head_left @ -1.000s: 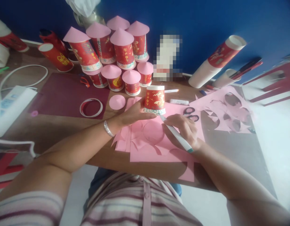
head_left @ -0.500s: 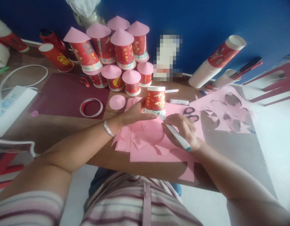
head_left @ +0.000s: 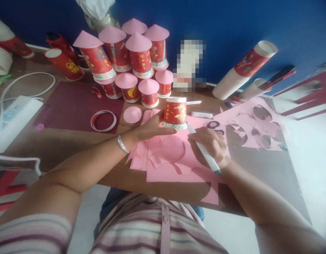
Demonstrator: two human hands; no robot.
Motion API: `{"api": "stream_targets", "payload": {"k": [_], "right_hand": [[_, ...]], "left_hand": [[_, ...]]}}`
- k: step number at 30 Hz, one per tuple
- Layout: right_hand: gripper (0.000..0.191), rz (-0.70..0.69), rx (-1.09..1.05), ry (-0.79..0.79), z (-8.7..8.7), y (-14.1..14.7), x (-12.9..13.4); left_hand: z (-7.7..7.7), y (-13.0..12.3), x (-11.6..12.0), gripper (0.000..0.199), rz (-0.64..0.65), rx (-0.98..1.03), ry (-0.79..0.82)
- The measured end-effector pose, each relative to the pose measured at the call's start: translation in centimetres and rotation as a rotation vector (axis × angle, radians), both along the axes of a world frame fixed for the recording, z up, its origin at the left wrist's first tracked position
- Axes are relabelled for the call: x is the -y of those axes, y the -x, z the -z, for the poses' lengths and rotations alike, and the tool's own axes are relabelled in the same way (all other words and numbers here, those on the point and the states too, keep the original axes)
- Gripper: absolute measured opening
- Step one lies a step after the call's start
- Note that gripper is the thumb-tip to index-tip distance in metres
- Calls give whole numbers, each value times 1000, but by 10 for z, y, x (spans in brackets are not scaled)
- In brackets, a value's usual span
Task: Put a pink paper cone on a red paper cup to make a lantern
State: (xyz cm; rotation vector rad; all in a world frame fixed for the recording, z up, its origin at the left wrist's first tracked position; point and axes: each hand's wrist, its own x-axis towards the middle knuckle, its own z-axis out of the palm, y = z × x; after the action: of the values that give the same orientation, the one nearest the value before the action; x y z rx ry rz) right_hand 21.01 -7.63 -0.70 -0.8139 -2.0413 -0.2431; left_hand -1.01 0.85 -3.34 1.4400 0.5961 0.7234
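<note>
My left hand [head_left: 152,127] holds a red paper cup [head_left: 175,111] with gold print, its white rim at the bottom drawn with teal curls. In my right hand [head_left: 211,144] is a white marker [head_left: 206,157] with a teal end, its tip beside the lower right edge of the cup. Under both hands lie pink paper sheets [head_left: 163,173], one with a drawn circle. A pink disc [head_left: 132,115] rests left of the cup. Dark-handled scissors [head_left: 213,125] lie partly hidden behind my right hand.
Several red cups with pink cone tops [head_left: 138,60] stand at the back. A tape ring [head_left: 103,121] lies on a dark red sheet [head_left: 78,106]. Cut pink scraps [head_left: 247,116], a tall cup stack [head_left: 242,72] and a pen cup [head_left: 254,88] are right; a power strip [head_left: 20,116] is left.
My right hand and the marker have moved slightly right, and the tip has shifted from the cup's bottom rim to its right edge. My left hand still holds the cup.
</note>
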Motion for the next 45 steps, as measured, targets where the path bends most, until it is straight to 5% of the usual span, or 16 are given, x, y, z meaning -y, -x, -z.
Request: {"api": "stream_targets", "payload": {"k": [9, 13, 21, 27, 35, 45], "right_hand": [[25, 145, -64, 133, 12, -9, -10], [27, 105, -108, 130, 17, -7, -15], [29, 70, -140, 101, 20, -6, -15], [28, 148, 81, -58, 17, -12, -15], [23, 86, 279, -239, 19, -9, -14], [30, 13, 201, -129, 19, -6, -9]], "left_hand": [[8, 0, -2, 69, 30, 199, 168], [6, -2, -2, 69, 63, 264, 185], [-1, -1, 0, 74, 112, 199, 186], [1, -1, 0, 69, 133, 204, 150], [-2, -7, 5, 65, 43, 23, 87], [-8, -9, 6, 62, 42, 34, 20]]}}
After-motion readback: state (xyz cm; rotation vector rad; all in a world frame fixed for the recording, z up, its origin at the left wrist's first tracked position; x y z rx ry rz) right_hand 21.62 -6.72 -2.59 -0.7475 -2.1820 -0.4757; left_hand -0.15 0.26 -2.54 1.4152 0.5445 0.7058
